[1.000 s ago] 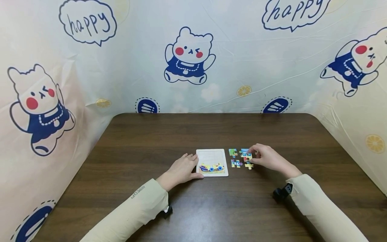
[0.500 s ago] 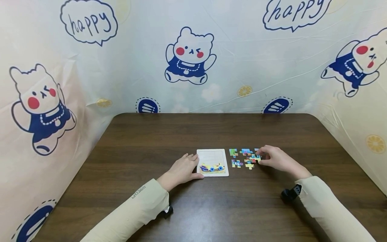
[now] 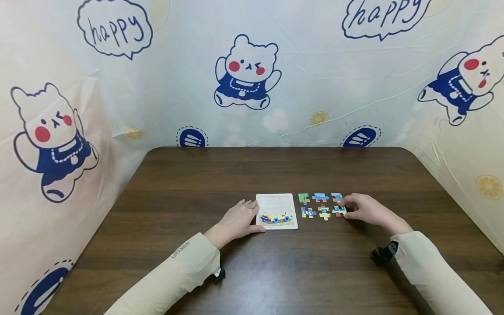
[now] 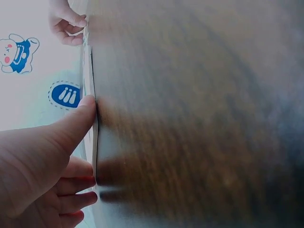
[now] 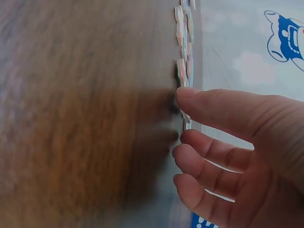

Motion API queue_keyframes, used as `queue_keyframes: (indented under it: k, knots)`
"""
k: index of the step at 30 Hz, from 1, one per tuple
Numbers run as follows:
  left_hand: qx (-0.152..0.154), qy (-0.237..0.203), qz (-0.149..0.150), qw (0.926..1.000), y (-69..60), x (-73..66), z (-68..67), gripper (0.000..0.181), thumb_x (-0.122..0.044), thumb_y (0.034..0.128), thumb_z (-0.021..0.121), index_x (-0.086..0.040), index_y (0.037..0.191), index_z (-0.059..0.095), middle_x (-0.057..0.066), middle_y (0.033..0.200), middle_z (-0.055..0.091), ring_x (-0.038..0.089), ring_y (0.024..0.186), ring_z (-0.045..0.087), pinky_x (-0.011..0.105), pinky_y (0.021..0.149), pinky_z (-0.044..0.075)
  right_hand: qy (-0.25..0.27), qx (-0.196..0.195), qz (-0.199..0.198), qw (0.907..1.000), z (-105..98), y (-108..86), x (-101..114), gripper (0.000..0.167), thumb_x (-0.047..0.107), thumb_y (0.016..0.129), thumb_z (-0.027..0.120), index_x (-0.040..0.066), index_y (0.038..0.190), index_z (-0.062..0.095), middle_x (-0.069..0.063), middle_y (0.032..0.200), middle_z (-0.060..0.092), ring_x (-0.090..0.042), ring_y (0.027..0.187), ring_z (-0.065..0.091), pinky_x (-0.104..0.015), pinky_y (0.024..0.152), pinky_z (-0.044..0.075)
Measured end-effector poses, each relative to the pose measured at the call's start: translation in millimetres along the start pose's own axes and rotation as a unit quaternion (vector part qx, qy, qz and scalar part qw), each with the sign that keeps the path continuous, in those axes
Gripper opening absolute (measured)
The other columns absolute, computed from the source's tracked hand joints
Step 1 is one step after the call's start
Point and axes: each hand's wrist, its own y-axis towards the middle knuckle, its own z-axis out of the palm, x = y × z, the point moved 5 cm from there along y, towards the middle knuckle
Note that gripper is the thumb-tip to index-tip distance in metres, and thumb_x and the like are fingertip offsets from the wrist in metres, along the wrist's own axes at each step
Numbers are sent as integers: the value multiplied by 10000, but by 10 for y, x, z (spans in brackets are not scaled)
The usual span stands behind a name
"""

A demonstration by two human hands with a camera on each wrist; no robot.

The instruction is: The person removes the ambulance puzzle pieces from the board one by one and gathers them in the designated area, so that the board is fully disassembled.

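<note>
The left hand [image 3: 236, 220] rests against the left side of a white puzzle tray [image 3: 294, 211], its thumb at the near left corner. Assembled pieces with a yellow vehicle picture [image 3: 276, 218] lie along the tray's near part. With thumb and fingers the right hand [image 3: 368, 210] pinches a puzzle piece [image 3: 337, 211] at the near right of the loose group. In the right wrist view, the right hand's thumb [image 5: 209, 107] touches that piece's edge. The left wrist view shows the left hand [image 4: 52, 161] at the thin tray edge [image 4: 94, 142].
Right of the tray, several loose pieces lie in two rows, among them a green one [image 3: 303, 198], a blue one [image 3: 320, 197] and a yellow one [image 3: 324, 213]. Brown wooden table [image 3: 197, 175]; printed cloth [image 3: 299, 65] hangs behind and beside it.
The right hand has moved right and slightly nearer, carrying its piece from over the middle pieces to the right end of the near row. The left hand and tray have stayed.
</note>
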Motion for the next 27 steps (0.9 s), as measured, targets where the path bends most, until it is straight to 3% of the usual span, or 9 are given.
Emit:
queue_keyframes:
  k: [27]
  knots:
    - [82, 49, -69, 9999, 3, 7, 16, 701, -490, 820, 664, 48, 1256, 556, 178, 1324, 554, 304, 1240, 526, 443, 1090, 368, 131, 44, 181, 9997, 10, -30, -40, 238, 100, 800, 719, 29, 1012, 638, -101, 909, 605, -163, 747, 508, -298, 646, 463]
